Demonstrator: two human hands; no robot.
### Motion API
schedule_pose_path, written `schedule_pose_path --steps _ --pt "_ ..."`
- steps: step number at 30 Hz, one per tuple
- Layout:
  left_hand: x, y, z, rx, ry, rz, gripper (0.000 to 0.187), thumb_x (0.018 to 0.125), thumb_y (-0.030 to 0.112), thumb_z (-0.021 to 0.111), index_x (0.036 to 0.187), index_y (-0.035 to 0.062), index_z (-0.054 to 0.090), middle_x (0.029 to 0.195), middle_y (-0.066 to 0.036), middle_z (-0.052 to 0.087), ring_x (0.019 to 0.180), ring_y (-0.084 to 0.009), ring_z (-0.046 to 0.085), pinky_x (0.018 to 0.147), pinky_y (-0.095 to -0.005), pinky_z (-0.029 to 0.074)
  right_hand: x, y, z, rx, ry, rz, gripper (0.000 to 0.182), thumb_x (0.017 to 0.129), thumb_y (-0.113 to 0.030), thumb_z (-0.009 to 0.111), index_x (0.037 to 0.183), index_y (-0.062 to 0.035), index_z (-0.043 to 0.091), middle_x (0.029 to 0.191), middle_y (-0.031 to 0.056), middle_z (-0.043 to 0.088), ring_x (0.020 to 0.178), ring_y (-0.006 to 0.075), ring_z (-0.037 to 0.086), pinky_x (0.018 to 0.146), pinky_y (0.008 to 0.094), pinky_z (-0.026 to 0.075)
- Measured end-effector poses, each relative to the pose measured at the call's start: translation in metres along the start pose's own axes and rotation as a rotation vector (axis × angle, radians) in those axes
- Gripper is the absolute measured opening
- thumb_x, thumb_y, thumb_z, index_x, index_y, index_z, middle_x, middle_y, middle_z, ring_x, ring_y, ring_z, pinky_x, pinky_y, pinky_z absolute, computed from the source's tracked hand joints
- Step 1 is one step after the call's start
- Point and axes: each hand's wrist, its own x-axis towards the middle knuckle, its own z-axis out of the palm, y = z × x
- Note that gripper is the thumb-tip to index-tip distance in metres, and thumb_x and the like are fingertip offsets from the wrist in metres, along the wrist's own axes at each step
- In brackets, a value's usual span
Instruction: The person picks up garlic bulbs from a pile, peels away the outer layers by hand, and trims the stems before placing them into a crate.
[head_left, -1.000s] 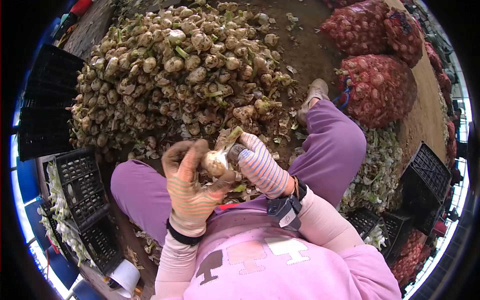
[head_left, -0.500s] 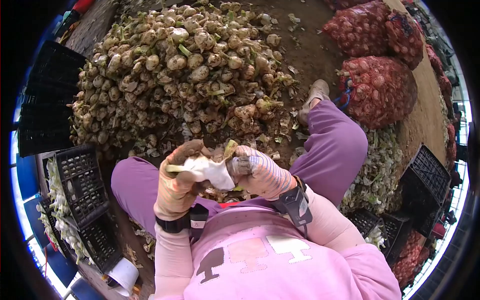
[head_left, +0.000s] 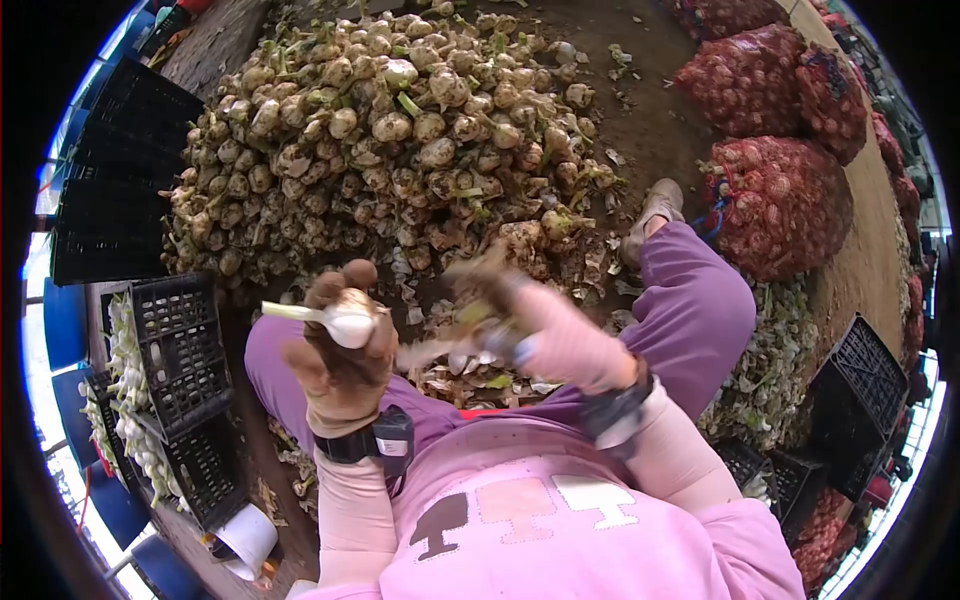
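Note:
A clean white garlic bulb [head_left: 352,322] with a short pale green stem rests in my gloved left hand [head_left: 345,355], against the palm, with the fingers loosely curled about it. My right hand [head_left: 560,335], also gloved, is to the right and smeared by motion. Some blurred greenish and whitish scraps [head_left: 485,330] show at its fingers; I cannot make out whether they are held or falling. Beyond both hands rises a large heap of dirty, untrimmed garlic bulbs [head_left: 400,150]. Loose garlic skins [head_left: 470,385] lie on the ground between my knees.
Red mesh sacks of bulbs [head_left: 780,205] stand at the right. Black plastic crates [head_left: 180,350] are at the left, beside rows of white garlic [head_left: 130,400]. A white bucket [head_left: 245,540] lies tilted at lower left. More black crates [head_left: 850,400] stand at right.
My hands have moved apart. The bulb, earlier between both hands, is now in the left alone, showing a bare white surface. My right hand has swung away to the right.

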Motion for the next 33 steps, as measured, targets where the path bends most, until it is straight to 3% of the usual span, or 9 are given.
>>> schedule_pose_path --steps 2,3,5,8,12,17,25,30,33 --pt "-0.002 0.006 -0.004 0.278 0.043 -0.066 0.056 0.079 0.034 0.071 0.116 -0.0026 0.053 0.111 -0.013 0.056 0.069 -0.0109 0.055 0.054 -0.0195 0.043 0.005 0.014 0.01 -0.879 -0.181 0.068 0.055 0.073 -0.017 0.067 0.125 -0.0141 0.046 0.105 0.0199 0.058 0.099 0.0314 0.058 0.083 0.0378 0.047" --pt "-0.005 0.011 0.01 0.475 0.09 -0.1 0.051 0.079 0.033 0.072 0.112 -0.0027 0.057 0.108 -0.011 0.056 0.072 -0.0102 0.056 0.06 -0.0199 0.045 0.002 0.024 0.015 -1.24 -0.08 -0.226 0.049 0.073 -0.019 0.067 0.119 -0.0141 0.051 0.094 0.0179 0.061 0.091 0.0322 0.06 0.078 0.0381 0.048" --pt "-0.008 0.014 0.014 0.642 0.075 -0.109 0.044 0.082 0.03 0.069 0.109 -0.0035 0.061 0.109 -0.011 0.057 0.076 -0.01 0.056 0.064 -0.0216 0.045 0.001 0.022 0.016 -0.914 0.02 -0.445 0.037 0.073 -0.021 0.067 0.107 -0.0092 0.059 0.085 0.0154 0.062 0.084 0.0324 0.061 0.075 0.0392 0.048" --pt "-0.01 0.009 0.03 0.817 0.05 -0.052 0.038 0.085 0.026 0.065 0.107 -0.0046 0.062 0.113 -0.011 0.056 0.077 -0.0107 0.056 0.067 -0.0224 0.045 0.0 -0.018 0.012 -0.253 0.006 -0.06 0.034 0.077 -0.033 0.068 0.084 -0.0007 0.063 0.072 0.0172 0.06 0.069 0.0322 0.059 0.063 0.0369 0.047" --pt "-0.01 0.001 0.029 0.967 -0.135 -0.104 0.034 0.09 0.022 0.06 0.112 -0.0034 0.06 0.123 -0.013 0.051 0.091 -0.0152 0.057 0.077 -0.0256 0.047 0.009 -0.021 0.007 -0.437 0.004 -0.372 0.051 0.073 -0.048 0.069 0.071 0.0023 0.06 0.061 0.0204 0.053 0.059 0.0374 0.053 0.055 0.0381 0.044" --pt "-0.009 -0.008 0.032 0.855 -0.174 -0.169 0.035 0.091 0.022 0.057 0.115 -0.0027 0.059 0.125 -0.016 0.05 0.106 -0.0213 0.056 0.088 -0.0308 0.046 0.008 -0.007 0.003 -0.521 -0.083 -0.296 0.056 0.073 -0.053 0.068 0.069 0.0021 0.059 0.061 0.0218 0.052 0.057 0.0395 0.051 0.052 0.0397 0.044" --pt "-0.009 -0.017 0.019 0.723 -0.083 -0.106 0.053 0.091 0.042 0.052 0.112 -0.0062 0.058 0.13 -0.02 0.046 0.112 -0.0239 0.052 0.091 -0.0317 0.043 -0.004 -0.028 0.003 0.186 -0.126 0.181 0.032 0.085 -0.03 0.063 0.076 0.0005 0.063 0.062 0.0008 0.058 0.055 0.0064 0.053 0.049 0.0236 0.042" --pt "0.003 -0.009 0.013 -0.06 0.114 -0.045 0.046 0.094 0.032 0.047 0.13 0.0038 0.046 0.147 -0.014 0.025 0.129 -0.0301 0.038 0.102 -0.0403 0.04 -0.009 -0.016 0.001 0.319 -0.242 0.065 0.038 0.083 -0.039 0.062 0.076 -0.0013 0.064 0.073 0.0047 0.061 0.061 0.0096 0.055 0.054 0.0235 0.043" --pt "0.002 -0.004 0.007 0.109 -0.039 -0.067 0.044 0.094 0.03 0.046 0.129 0.003 0.046 0.148 -0.014 0.024 0.13 -0.0297 0.036 0.104 -0.0406 0.038 0.001 -0.004 0.007 0.288 -0.153 -0.153 0.035 0.085 -0.037 0.063 0.078 -0.0026 0.062 0.069 0.0008 0.06 0.063 0.006 0.053 0.054 0.0218 0.043"
